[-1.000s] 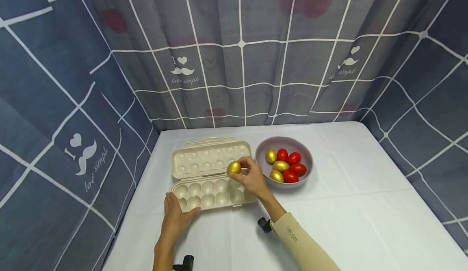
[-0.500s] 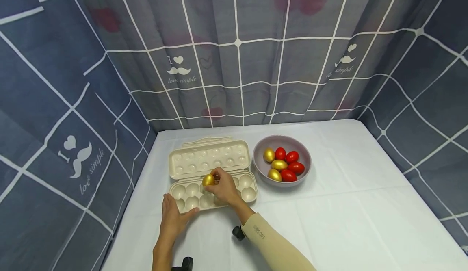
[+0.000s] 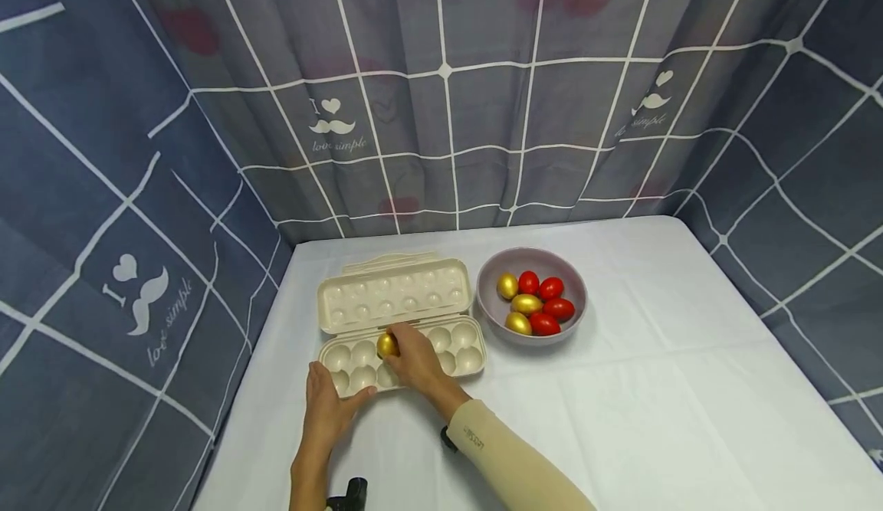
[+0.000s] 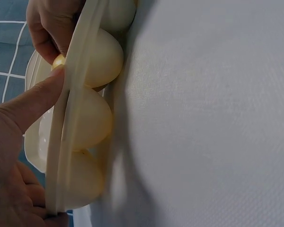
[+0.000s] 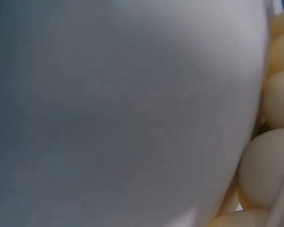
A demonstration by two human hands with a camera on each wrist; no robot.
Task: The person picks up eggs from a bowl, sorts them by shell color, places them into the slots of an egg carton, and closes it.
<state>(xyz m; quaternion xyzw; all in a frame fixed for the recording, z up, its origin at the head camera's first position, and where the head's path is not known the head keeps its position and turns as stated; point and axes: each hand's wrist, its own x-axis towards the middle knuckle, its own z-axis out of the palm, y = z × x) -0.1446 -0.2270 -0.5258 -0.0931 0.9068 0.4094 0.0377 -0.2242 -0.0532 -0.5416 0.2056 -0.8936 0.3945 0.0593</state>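
Note:
A cream egg carton [image 3: 441,338] lies open on the white table, its lid [image 3: 393,296] folded back. My right hand [image 3: 414,358] holds a gold egg [image 3: 386,345] low over a cup in the carton's back row. My left hand [image 3: 331,407] rests on the carton's near left corner, thumb on the rim [image 4: 68,123]. In the left wrist view, the thumb [image 4: 33,101] presses the rim and the gold egg [image 4: 58,60] peeks out behind it. The right wrist view shows only tablecloth and the carton's cups [image 5: 270,170] from below.
A grey bowl [image 3: 532,263] to the right of the carton holds several gold and red eggs [image 3: 534,304]. Blue checked curtains close in the back and both sides. The white tablecloth [image 3: 655,373] stretches to the right and front.
My right hand has carried the gold egg from beside the bowl leftward and down to the carton's back row. My left hand has stayed on the carton's corner.

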